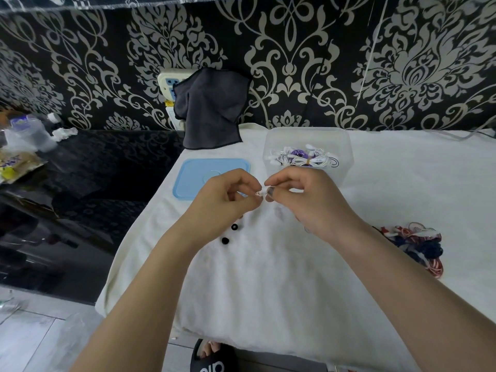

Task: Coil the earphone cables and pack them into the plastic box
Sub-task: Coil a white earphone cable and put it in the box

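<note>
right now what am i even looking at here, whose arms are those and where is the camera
The camera sits on a person's head and looks down, so the two bare arms are the wearer's own. There is no machine, and only this one view.

The left hand and right hand meet in the middle, and their fingers pinch a small white earphone piece between them.

Below lies a white cloth. On it, at the back, stands a clear plastic box with white and purple coiled earphones inside. Its blue lid lies flat beside it, to the left. Two small black ear tips lie near the left wrist, and a tangle of red, white and navy cables waits at the right.
</note>
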